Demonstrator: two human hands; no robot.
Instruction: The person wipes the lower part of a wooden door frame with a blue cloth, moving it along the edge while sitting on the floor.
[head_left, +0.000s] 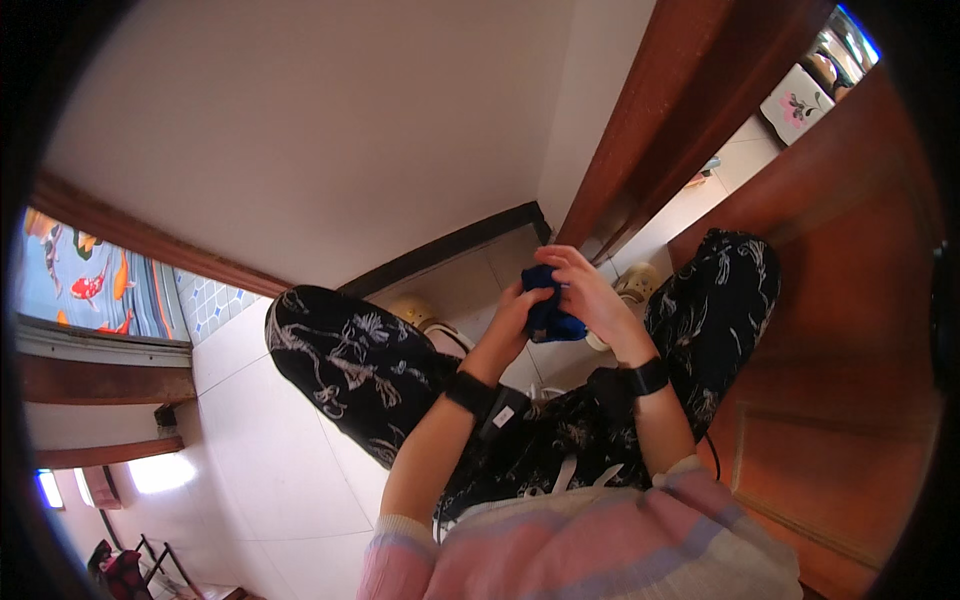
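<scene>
Between my knees, a small dark-blue cloth (555, 327) is held in front of me; it looks bunched up, and its exact kind is unclear. My left hand (514, 319) grips its left side, with the thumb laid across it. On its right side, my right hand (592, 300) holds the upper part with bent fingers. Each wrist wears a black strap with a dark box. Below the cloth are my feet in pale yellow clogs, the left clog (414, 311) and the right clog (637, 282), on the tiled floor.
A pale wall (360, 142) with a dark skirting (457, 247) stands ahead. At right are a brown door frame (637, 127) and a wooden door (832, 337) close to my right knee. A koi-patterned panel (90, 274) shows at left. A dark cable (712, 457) hangs beside my right arm.
</scene>
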